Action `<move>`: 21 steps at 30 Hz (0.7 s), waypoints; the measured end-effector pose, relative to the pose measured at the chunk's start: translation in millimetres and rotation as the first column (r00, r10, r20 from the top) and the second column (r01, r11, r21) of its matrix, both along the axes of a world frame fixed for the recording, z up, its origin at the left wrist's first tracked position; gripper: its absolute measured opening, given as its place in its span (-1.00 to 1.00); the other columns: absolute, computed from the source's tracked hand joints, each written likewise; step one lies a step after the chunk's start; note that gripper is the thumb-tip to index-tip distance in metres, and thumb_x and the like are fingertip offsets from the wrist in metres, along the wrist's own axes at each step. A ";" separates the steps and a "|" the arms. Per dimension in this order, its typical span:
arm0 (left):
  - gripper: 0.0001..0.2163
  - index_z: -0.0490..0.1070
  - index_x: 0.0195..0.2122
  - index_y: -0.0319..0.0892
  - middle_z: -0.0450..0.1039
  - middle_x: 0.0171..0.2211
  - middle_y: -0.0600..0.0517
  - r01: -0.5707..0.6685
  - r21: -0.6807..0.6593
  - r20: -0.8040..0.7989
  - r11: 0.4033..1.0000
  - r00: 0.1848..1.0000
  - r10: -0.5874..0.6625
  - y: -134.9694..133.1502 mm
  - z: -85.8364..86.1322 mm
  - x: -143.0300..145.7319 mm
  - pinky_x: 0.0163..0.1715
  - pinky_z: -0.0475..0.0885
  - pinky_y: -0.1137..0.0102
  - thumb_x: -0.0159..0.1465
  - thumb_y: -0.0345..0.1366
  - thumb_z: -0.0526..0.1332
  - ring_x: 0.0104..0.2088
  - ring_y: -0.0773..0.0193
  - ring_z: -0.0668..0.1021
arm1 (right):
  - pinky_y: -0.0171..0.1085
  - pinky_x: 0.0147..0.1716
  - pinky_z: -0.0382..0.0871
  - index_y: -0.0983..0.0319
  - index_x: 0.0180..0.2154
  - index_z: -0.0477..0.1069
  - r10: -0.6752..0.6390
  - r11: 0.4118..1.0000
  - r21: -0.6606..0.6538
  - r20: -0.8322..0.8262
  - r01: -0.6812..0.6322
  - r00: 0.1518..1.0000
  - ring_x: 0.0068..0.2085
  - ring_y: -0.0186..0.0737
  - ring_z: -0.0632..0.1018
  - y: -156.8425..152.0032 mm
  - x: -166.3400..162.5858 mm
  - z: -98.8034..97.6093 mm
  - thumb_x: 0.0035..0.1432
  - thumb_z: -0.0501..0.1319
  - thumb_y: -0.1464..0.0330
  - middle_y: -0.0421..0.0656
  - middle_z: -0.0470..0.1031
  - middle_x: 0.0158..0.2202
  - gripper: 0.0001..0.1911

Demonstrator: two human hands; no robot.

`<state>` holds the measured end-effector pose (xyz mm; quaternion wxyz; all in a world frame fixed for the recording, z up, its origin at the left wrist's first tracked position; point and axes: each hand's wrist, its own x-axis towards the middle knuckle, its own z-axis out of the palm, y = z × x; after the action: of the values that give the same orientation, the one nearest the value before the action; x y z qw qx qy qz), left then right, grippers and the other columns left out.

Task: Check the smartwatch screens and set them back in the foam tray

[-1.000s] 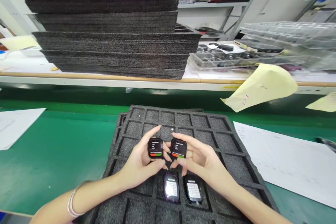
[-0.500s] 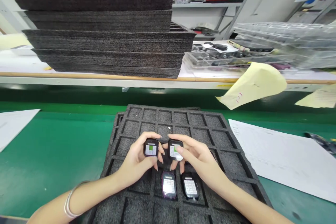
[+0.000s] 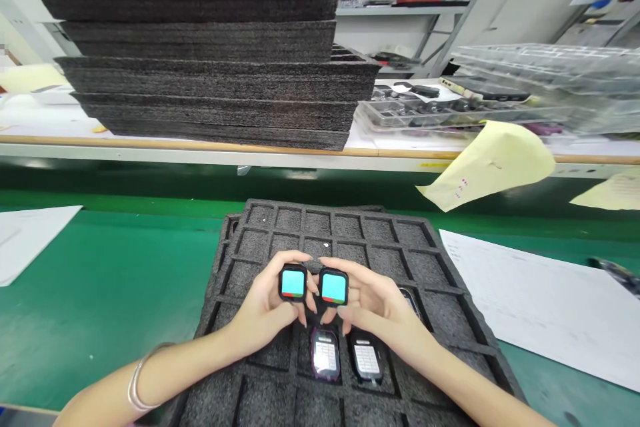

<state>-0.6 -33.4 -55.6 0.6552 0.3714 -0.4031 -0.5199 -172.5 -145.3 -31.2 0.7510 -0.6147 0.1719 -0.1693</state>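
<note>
My left hand (image 3: pixel 273 297) is closed around a black smartwatch body (image 3: pixel 293 282), its screen lit cyan with a red and green strip along the bottom. A matching smartwatch (image 3: pixel 333 287) is gripped in my right hand (image 3: pixel 373 297), showing the same cyan picture. Both are held side by side above a black foam tray (image 3: pixel 440 307) divided into square pockets. Just below my hands, a purple-edged watch (image 3: pixel 325 355) and a black watch (image 3: pixel 367 357) lie in pockets, their faces white with grid labels. Another watch (image 3: pixel 410 300) is partly hidden behind my right hand.
Paper sheets (image 3: pixel 540 307) lie right of the tray, and another sheet (image 3: pixel 35 240) lies left on the green bench (image 3: pixel 125 280). A tall stack of black foam (image 3: pixel 215 80) stands on the shelf. Clear plastic trays (image 3: pixel 540 80) and a hanging yellow note (image 3: pixel 493 163) are at right.
Both held watch screens have switched from a white grid with a green cell to cyan. My right thumb has moved off the screen to the watch's lower edge. The view has shifted slightly.
</note>
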 end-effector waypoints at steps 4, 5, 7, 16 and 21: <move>-0.50 0.24 0.12 -0.06 0.42 -0.21 0.02 0.017 -0.011 -0.010 1.000 1.000 -0.017 0.5 0.2 -0.5 -0.33 0.52 0.43 0.17 -0.53 0.25 -0.28 0.28 0.53 | -0.34 -0.48 0.48 0.22 0.15 0.30 -0.035 0.999 -0.042 -0.037 0.034 0.999 -0.32 -0.18 0.64 1.0 1.5 -3.9 0.20 0.32 0.41 -0.11 0.57 -0.25 -0.50; -0.49 0.23 0.14 -0.05 0.42 -0.20 0.01 0.017 -0.011 -0.011 1.000 1.000 -0.017 0.5 0.0 -0.6 -0.32 0.52 0.42 0.18 -0.52 0.26 -0.27 0.27 0.53 | -0.34 -0.48 0.48 0.22 0.16 0.29 -0.034 0.998 -0.049 -0.038 0.032 0.999 -0.32 -0.17 0.64 1.0 1.7 -4.6 0.20 0.32 0.41 -0.10 0.57 -0.25 -0.49; -0.47 0.20 0.17 -0.04 0.42 -0.19 0.01 0.009 -0.003 -0.013 1.000 1.000 -0.009 0.7 -0.3 -0.8 -0.31 0.52 0.41 0.21 -0.47 0.29 -0.27 0.27 0.54 | -0.32 -0.45 0.50 0.21 0.17 0.27 -0.013 0.997 -0.076 -0.035 0.011 0.999 -0.29 -0.16 0.64 0.4 1.8 -5.4 0.18 0.34 0.42 -0.08 0.57 -0.18 -0.45; -0.49 0.14 0.22 -0.05 0.44 -0.23 -0.01 -0.052 0.033 0.038 0.998 0.998 0.051 0.9 -1.0 1.4 -0.37 0.53 0.42 0.29 -0.38 0.27 -0.33 0.29 0.55 | -0.24 -0.37 0.54 0.15 0.28 0.10 0.036 0.962 -0.266 -0.110 -0.065 0.993 -0.26 -0.11 0.64 -2.6 0.9 -14.8 0.20 0.24 0.47 -0.10 0.57 -0.19 -0.33; -0.32 0.07 0.27 0.02 0.40 -0.14 0.02 0.011 0.023 0.093 1.000 0.996 -0.013 4.5 1.0 2.3 -0.21 0.47 0.45 0.20 -0.54 0.31 -0.22 0.32 0.53 | -0.16 -0.32 0.44 0.19 0.23 0.22 -0.097 0.622 -0.779 -0.174 -0.077 0.980 -0.35 -0.15 0.52 -6.2 6.4 -18.1 0.18 0.21 0.49 -0.11 0.53 -0.22 -0.42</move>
<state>1.6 -28.9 -54.5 0.6284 0.4001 -0.4298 -0.5102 -166.2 -151.5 -49.3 0.3869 -0.8925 0.1587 -0.1690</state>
